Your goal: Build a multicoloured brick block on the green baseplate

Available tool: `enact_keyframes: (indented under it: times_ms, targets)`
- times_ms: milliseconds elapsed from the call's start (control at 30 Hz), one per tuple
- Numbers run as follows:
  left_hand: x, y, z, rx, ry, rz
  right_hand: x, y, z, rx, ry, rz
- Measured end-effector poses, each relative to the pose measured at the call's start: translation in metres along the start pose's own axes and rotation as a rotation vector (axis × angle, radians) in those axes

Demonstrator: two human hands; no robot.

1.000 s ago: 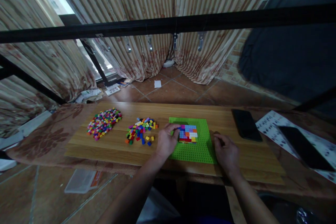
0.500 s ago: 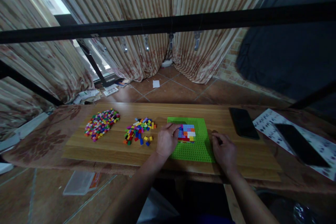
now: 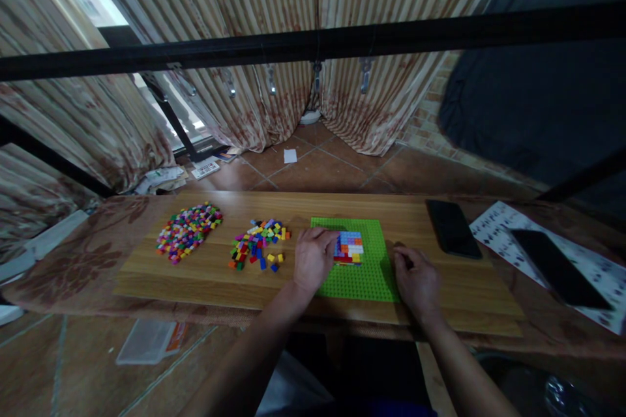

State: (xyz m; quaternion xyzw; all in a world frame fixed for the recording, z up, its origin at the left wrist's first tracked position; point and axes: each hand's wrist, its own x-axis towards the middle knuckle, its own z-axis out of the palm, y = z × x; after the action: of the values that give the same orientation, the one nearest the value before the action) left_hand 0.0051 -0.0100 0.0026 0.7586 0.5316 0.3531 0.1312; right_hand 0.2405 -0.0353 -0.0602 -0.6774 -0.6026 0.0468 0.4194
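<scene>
My left hand (image 3: 313, 259) reaches over the left side of a green studded baseplate (image 3: 375, 277). Its fingers are pinched at the upper left corner of a low block of multicoloured toy bricks (image 3: 351, 249). The fingers cover that corner, so whatever they pinch is hidden. White, orange, blue, red and yellow bricks show in the block's top. My right hand (image 3: 418, 280) rests at the right edge of the baseplate with its fingers curled closed. I cannot make out anything inside it.
Left of the baseplate lies a loose scatter of bricks (image 3: 259, 244), with a denser pile of small bricks (image 3: 190, 231) farther left. A black phone (image 3: 452, 228) lies on the wooden board (image 3: 195, 285). Beyond it, another dark device (image 3: 560, 268) covers part of a printed sheet (image 3: 493, 221).
My left hand has shifted very slightly right over the corner of the brick block, covering a little more of its left side. My right hand stays at the baseplate's edge.
</scene>
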Motion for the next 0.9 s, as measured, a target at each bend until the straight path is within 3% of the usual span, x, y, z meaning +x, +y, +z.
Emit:
enact_keyframes:
  times_ms: [300, 633, 900]
  targets:
    - [0.006, 0.003, -0.004, 0.138, -0.072, 0.042, 0.0, -0.003, -0.001, -0.011, -0.001, 0.015]
    - [0.009, 0.001, -0.007, 0.102, -0.126, 0.043, -0.001, 0.005, 0.002, 0.005, -0.01, -0.015]
    - [-0.004, -0.012, -0.019, -0.066, 0.018, -0.104, -0.001, 0.007, -0.001, 0.017, -0.022, -0.007]
